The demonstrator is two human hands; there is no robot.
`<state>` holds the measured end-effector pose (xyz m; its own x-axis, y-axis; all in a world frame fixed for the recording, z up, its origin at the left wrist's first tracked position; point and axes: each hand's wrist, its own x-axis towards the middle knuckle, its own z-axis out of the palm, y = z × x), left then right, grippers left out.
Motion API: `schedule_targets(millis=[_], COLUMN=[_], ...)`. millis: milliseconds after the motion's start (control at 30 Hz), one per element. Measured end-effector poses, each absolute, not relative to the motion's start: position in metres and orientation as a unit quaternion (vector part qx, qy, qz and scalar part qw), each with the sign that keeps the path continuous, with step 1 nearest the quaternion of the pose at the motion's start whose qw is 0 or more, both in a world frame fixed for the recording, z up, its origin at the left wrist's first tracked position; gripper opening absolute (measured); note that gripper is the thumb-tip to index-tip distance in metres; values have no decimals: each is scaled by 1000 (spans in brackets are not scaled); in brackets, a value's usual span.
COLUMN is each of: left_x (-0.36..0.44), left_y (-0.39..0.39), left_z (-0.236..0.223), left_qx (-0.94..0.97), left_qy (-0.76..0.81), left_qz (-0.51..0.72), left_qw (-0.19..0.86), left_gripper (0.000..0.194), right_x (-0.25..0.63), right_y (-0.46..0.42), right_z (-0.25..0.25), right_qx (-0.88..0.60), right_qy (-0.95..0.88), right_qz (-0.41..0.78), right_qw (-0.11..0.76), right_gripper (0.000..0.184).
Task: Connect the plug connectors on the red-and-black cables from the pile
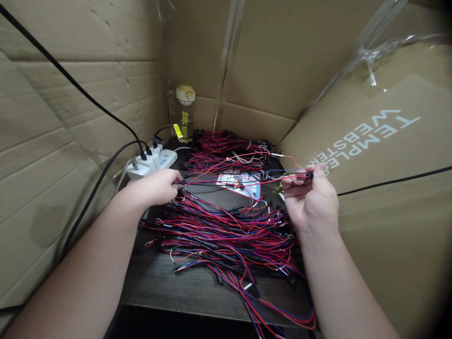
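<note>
A wire harness (212, 181) of red, black, blue and orange strands is stretched between my two hands above the table. My left hand (163, 187) pinches its left end, with the fingertips partly hidden. At the other end, my right hand (312, 195) closes thumb and fingers on a small black connector (309, 174). One orange strand with a white sleeve (277, 155) bows upward from the rest. Below the hands lies a large pile of similar wire harnesses (226, 235). A second pile (226, 150) sits behind.
A white power strip (165, 158) with plugged-in adapters stands at the left, black cables running up from it. Cardboard walls (381, 155) enclose the dark table (169, 287). A clear bottle with a yellow-white cap (185, 94) stands in the back corner. A printed card (240, 186) lies mid-table.
</note>
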<state>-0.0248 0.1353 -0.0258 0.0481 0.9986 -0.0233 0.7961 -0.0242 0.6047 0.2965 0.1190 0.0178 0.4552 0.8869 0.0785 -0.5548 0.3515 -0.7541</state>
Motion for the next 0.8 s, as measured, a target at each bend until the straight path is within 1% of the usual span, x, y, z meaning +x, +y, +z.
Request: schedule_targets(millis=[67, 167, 267, 367, 433, 533, 633, 733, 800], left_x=[-28, -30, -30, -27, -25, -19, -11, -4, -2], left_y=[136, 138, 139, 138, 136, 132, 126, 121, 120], left_z=[-25, -20, -12, -7, -4, -1, 5, 14, 18], left_qx=[693, 702, 697, 670, 656, 660, 652, 605, 547], left_qy=[649, 634, 628, 631, 623, 576, 518, 492, 504], left_qz=[220, 251, 290, 351, 392, 438, 480, 530, 576], left_qw=[223, 206, 190, 173, 171, 202, 277, 333, 339], left_gripper=[20, 15, 20, 28, 29, 28, 26, 20, 15], right_x=[295, 296, 299, 305, 309, 315, 322, 326, 328], right_y=[118, 118, 121, 125, 127, 129, 129, 125, 120], right_z=[22, 25, 23, 16, 13, 14, 20, 23, 23], right_qx=[-339, -347, -345, -334, -323, -300, -289, -295, -277], right_qy=[-234, -220, -220, -251, -274, -261, -256, -342, -433], right_qz=[458, 453, 438, 416, 411, 426, 435, 408, 379], right_qw=[788, 792, 800, 808, 807, 813, 813, 794, 769], right_gripper=[41, 43, 42, 37, 34, 37, 42, 48, 53])
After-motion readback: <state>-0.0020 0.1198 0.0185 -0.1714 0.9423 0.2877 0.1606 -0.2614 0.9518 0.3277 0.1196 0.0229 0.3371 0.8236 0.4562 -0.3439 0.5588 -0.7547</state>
